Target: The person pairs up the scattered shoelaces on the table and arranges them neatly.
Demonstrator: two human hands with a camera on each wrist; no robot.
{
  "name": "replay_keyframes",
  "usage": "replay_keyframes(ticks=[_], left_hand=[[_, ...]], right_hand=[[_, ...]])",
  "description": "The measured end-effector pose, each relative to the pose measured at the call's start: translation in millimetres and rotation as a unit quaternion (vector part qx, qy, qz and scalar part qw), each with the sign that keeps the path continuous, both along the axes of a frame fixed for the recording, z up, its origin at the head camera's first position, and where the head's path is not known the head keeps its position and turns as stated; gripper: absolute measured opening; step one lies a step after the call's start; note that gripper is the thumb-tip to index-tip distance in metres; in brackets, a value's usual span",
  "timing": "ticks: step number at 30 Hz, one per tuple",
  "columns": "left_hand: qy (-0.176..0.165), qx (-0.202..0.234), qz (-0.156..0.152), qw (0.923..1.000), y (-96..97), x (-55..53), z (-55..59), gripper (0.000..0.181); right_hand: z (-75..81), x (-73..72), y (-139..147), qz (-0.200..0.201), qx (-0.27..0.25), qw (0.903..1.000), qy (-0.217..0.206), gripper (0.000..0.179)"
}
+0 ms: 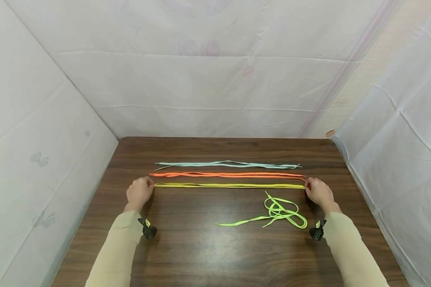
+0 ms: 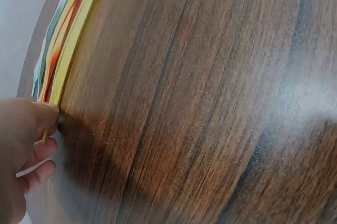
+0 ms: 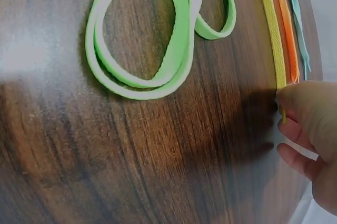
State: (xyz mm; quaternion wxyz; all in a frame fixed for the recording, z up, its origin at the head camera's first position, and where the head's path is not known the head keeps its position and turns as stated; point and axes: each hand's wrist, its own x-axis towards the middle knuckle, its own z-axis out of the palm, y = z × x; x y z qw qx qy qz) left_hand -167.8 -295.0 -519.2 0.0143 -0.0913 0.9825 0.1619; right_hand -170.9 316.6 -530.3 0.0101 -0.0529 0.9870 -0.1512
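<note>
A yellow shoelace [image 1: 230,185] stretches straight across the table, folded into side-by-side strands. My left hand [image 1: 140,192] pinches its left end between thumb and fingers, and a short tip pokes out below the thumb in the left wrist view. At the other end my right hand [image 1: 319,192] pinches the yellow lace the same way. Just behind it lies an orange shoelace [image 1: 222,174], roughly parallel, its right end close to my right fingers. Farther back is a pale blue shoelace [image 1: 215,164]. A neon green shoelace [image 1: 280,211] lies loosely looped in front, left of my right wrist.
The dark wood-grain table [image 1: 186,251] has rounded back corners. White patterned sheeting [image 1: 215,87] hangs behind it and along both sides. A small black camera [image 1: 149,230] is strapped at my left wrist, another camera [image 1: 317,230] at my right.
</note>
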Motion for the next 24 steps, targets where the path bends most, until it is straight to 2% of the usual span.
replay_keyframes(ticks=[9,19,24], left_hand=[[-0.01,0.009,0.007,0.9999,-0.6,0.4,-1.6,0.009],[-0.015,0.009,0.012,0.9998,-1.7,2.9,-3.0,0.01],[-0.006,0.006,0.015,0.9999,-0.3,5.7,-2.3,0.01]], right_hand=[[-0.8,-2.7,-1.8,-0.005,-0.003,0.9997,-0.022,0.007],[-0.3,-1.3,-5.3,-0.001,-0.001,0.9998,-0.018,0.005],[0.0,-0.6,-6.7,-0.001,0.002,0.9998,-0.019,0.006]])
